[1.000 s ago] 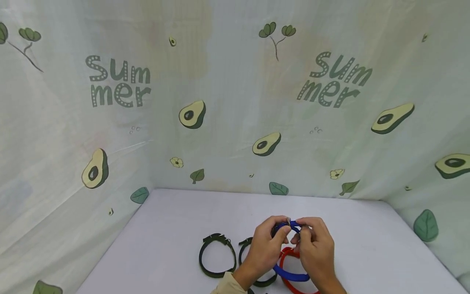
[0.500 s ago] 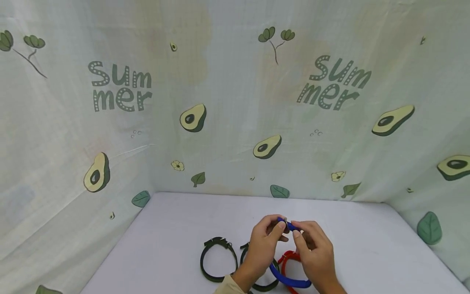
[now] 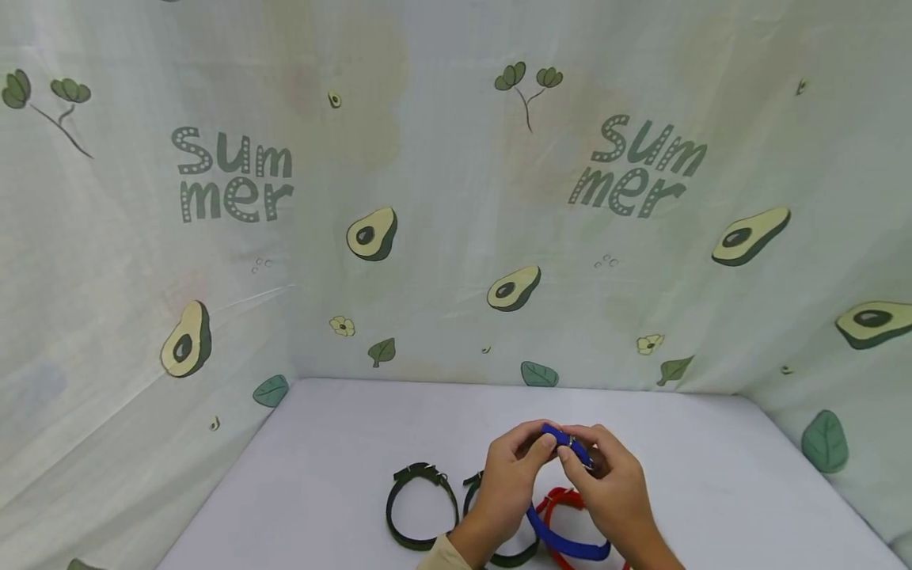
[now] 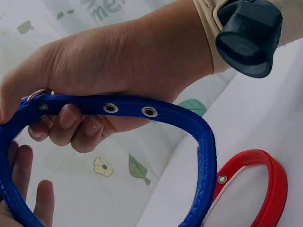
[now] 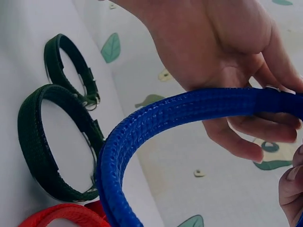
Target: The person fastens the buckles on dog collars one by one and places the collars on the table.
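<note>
A blue buckle collar (image 3: pixel 570 546) with metal eyelets is held up in both hands, its loop hanging below them. My left hand (image 3: pixel 507 475) pinches the strap at the top, and in the left wrist view its fingers curl behind the blue strap (image 4: pixel 177 116) beside a metal ring. Close by, my right hand (image 3: pixel 614 483) pinches the strap near the metal fitting between thumb and fingers. The right wrist view shows the thick padded part of the blue collar (image 5: pixel 142 123) bending away from the right hand (image 5: pixel 222 56). Fingers partly hide the buckle.
A red collar (image 3: pixel 558 497) lies on the white table (image 3: pixel 342 443) beneath the blue loop. Two dark green collars lie to the left, the outer green collar (image 3: pixel 391 511) in full view and the inner green collar (image 3: pixel 514 560) partly behind my left arm. A printed curtain (image 3: pixel 427 301) stands behind.
Both hands have stayed together on the blue collar. The metal fitting has shifted from the left fingers toward the right fingers, and the pinched strap now slants down to the right.
</note>
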Demonstrator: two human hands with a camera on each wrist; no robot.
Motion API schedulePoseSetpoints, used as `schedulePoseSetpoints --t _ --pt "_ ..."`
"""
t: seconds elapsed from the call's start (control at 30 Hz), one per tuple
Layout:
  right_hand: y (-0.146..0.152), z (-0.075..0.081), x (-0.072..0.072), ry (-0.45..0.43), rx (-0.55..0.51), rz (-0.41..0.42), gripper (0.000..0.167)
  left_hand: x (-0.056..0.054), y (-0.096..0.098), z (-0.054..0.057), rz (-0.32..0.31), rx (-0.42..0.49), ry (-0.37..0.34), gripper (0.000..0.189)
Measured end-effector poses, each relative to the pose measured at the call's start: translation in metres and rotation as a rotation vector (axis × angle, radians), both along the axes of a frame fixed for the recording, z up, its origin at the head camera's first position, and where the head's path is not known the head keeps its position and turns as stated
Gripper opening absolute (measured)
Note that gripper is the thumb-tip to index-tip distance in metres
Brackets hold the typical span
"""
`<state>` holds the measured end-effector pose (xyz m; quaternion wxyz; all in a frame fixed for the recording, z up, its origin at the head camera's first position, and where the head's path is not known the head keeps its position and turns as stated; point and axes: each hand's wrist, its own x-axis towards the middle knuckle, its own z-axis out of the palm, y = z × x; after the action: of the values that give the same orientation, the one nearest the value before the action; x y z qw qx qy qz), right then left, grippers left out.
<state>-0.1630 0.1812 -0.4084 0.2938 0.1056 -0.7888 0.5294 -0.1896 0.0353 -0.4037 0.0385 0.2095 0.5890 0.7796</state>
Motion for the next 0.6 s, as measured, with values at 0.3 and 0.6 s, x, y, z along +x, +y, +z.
schedulePoseSetpoints --t 0.3,0.6 --pt "-0.0001 0.0063 0.0025 -0.136 -0.029 -0.002 0.016 0.0011 -0.0021 -0.0013 0.050 0.010 0.023 0.028" --pt "0.0017 0.0069 0.0028 -0.147 -0.003 -0.034 0.011 -0.0006 -0.0044 -0.0039 0.050 0.040 0.020 0.030"
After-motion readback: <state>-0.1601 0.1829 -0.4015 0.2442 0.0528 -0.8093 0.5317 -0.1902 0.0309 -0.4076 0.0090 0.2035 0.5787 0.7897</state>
